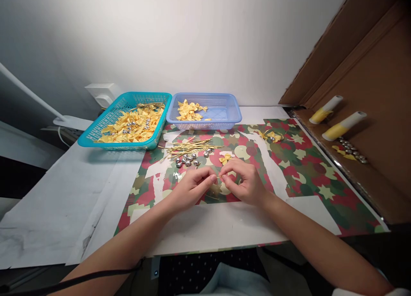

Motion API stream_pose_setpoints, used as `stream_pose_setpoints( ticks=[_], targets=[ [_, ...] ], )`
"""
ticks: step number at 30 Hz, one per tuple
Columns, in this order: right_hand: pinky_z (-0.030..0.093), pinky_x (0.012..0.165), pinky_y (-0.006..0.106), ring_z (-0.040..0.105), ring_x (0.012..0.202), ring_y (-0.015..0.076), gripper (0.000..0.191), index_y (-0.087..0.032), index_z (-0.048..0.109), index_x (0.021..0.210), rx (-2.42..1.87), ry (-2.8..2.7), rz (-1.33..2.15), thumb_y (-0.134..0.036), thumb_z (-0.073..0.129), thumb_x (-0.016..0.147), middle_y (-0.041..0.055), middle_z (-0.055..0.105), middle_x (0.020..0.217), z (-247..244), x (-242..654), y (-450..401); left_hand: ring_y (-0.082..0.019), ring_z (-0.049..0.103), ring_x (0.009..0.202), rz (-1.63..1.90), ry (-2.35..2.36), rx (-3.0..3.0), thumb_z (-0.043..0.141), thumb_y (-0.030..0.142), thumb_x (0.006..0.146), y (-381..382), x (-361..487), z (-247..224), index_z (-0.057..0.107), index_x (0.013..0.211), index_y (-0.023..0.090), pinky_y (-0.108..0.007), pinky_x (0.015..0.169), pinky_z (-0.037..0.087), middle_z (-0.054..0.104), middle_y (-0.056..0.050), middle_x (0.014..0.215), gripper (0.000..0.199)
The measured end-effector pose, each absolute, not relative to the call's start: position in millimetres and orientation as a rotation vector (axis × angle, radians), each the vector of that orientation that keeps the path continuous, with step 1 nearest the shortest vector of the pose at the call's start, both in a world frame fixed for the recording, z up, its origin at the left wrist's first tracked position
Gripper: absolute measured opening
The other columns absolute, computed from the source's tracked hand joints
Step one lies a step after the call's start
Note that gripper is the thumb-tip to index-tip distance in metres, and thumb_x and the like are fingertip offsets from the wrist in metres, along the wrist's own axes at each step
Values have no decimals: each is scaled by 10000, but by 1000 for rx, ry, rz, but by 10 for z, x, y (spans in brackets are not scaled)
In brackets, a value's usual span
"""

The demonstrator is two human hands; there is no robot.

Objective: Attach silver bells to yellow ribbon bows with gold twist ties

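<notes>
My left hand (192, 187) and my right hand (245, 181) meet low over the patterned sheet, thumb and forefinger pinched on each. Between the fingertips runs a thin gold tie (218, 176), and a curved part of it seems to hang below. Just beyond my right fingers lies a yellow ribbon bow (225, 158). Several small silver bells (186, 160) are scattered beyond my left hand. Behind them is a loose bundle of gold ties (192, 147). A looped gold tie with a bow and a bell (272, 137) lies farther right.
A teal basket (84, 140) of bows, bells and ties stands back left. Next to it is a blue basket (221, 110) with some bows. Two white-and-yellow rolls (343, 125) and more bells (351, 150) sit on cardboard (362, 185) at right. A white lamp (69, 120) stands left.
</notes>
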State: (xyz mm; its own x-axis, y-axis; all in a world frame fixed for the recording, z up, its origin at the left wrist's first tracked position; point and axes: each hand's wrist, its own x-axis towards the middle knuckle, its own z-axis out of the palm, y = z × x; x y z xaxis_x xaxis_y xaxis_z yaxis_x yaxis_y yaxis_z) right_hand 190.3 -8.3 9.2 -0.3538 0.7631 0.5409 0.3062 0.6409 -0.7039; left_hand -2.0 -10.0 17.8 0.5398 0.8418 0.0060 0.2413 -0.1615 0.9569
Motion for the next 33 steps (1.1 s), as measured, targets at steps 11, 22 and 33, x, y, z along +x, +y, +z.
stream_pose_setpoints(
  ticks=[11, 22, 33],
  targets=[
    [433, 656, 326, 526, 650, 155, 146, -219, 552, 733, -859, -1886, 571, -138, 504, 844, 0, 600, 661, 111, 1912, -77, -109, 460, 564, 700, 919, 1693, 434, 400, 962, -97, -24, 183, 511, 714, 190, -239, 526, 369, 556, 21, 641, 334],
    [474, 685, 350, 575, 693, 169, 122, -214, 600, 796, -834, -1862, 569, -154, 498, 826, 17, 653, 723, 123, 1936, -71, -112, 471, 597, 727, 893, 1705, 439, 365, 963, -87, -25, 179, 521, 717, 184, -243, 562, 371, 558, 21, 662, 316],
    [423, 703, 351, 539, 664, 154, 129, -210, 627, 812, -807, -1931, 633, -172, 509, 847, -1, 625, 685, 86, 1938, -65, -109, 449, 606, 717, 872, 1686, 444, 364, 963, -93, -38, 181, 530, 722, 175, -241, 568, 355, 535, 22, 664, 318]
  ],
)
